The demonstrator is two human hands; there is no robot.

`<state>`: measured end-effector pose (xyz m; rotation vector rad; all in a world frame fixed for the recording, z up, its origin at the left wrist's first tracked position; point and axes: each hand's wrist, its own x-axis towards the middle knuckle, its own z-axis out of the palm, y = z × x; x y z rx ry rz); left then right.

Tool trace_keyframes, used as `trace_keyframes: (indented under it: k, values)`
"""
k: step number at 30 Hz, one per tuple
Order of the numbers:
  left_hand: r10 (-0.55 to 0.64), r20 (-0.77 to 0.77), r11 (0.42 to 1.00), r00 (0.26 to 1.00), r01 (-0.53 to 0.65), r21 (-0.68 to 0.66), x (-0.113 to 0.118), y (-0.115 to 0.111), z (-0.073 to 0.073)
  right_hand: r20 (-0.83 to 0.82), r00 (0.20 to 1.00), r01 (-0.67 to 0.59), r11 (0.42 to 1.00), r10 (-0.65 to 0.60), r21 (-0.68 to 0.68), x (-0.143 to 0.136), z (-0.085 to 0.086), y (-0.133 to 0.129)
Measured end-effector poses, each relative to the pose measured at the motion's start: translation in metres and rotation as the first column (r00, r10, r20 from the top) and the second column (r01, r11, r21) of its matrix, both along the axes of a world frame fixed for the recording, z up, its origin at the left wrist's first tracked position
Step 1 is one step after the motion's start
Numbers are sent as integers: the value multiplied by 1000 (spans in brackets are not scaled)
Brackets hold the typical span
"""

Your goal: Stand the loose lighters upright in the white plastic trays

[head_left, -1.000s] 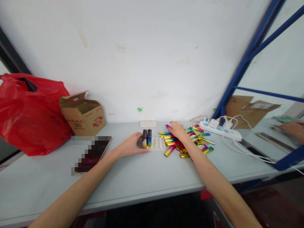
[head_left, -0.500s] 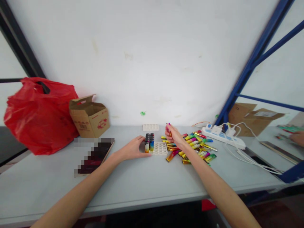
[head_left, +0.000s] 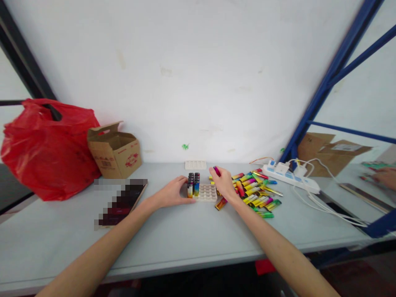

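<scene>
A white tray (head_left: 208,193) with rows of round holes lies on the table, and black-topped lighters (head_left: 193,185) stand upright in its left part. My left hand (head_left: 173,192) grips the tray's left end, thumb along the front and fingers toward the back. Just above and right of the tray, my right hand (head_left: 225,181) is closed round a purple lighter (head_left: 217,171), held tilted. Beneath and beyond that hand spreads a loose pile of shiny, many-coloured lighters (head_left: 255,192).
Another white tray (head_left: 195,165) lies by the wall. At left are a red plastic bag (head_left: 52,148), an open cardboard box (head_left: 116,152) and a partly blurred dark flat device (head_left: 130,202). A power strip (head_left: 292,179) with cables lies right; past the blue frame shows another person's hand (head_left: 385,178).
My right hand has shifted slightly left and down toward the tray with the purple lighter, turning it. My left hand stays at the tray. The view has shifted slightly.
</scene>
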<state>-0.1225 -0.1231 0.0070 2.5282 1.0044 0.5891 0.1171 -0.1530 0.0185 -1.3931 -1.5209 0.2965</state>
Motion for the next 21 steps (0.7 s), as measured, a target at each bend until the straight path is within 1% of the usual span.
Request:
trace_keyframes:
  k: [2, 6, 9, 11, 12, 14, 18, 19, 21]
  values:
    - [1, -13, 1000, 1000, -1, 0, 0, 0, -1, 23, 998, -51, 999, 52, -13, 1, 2, -4]
    - [-1, -5, 1000, 1000, 1, -1, -1, 1, -2, 104, 973, -202, 978, 208, -57, 4, 8, -17]
    - [-11, 13, 1000, 1000, 11, -10, 0, 0, -2, 245, 913, -331, 943, 325, -18, 3, 15, -28]
    - [-21, 34, 1000, 999, 22, -18, 0, 0, -2, 332, 870, -392, 920, 366, 14, 1, 19, -33]
    - [-24, 40, 999, 999, 25, -21, 0, 0, -2, 352, 856, -407, 913, 378, 8, 0, 19, -34]
    - [-30, 41, 999, 999, 31, -20, 0, 0, -2, 338, 854, -403, 914, 395, -48, -2, 19, -35]
    - [-19, 21, 1000, 1000, 19, -4, 0, -1, -2, 221, 863, -415, 887, 454, -201, -2, 13, -32]
    - [-14, 18, 1000, 1000, 14, -2, 0, -1, -3, 218, 863, -413, 885, 456, -216, -1, 12, -32]
    - [-11, 20, 1000, 1000, 11, 0, 0, -1, -3, 270, 851, -401, 889, 451, -220, 0, 10, -30]
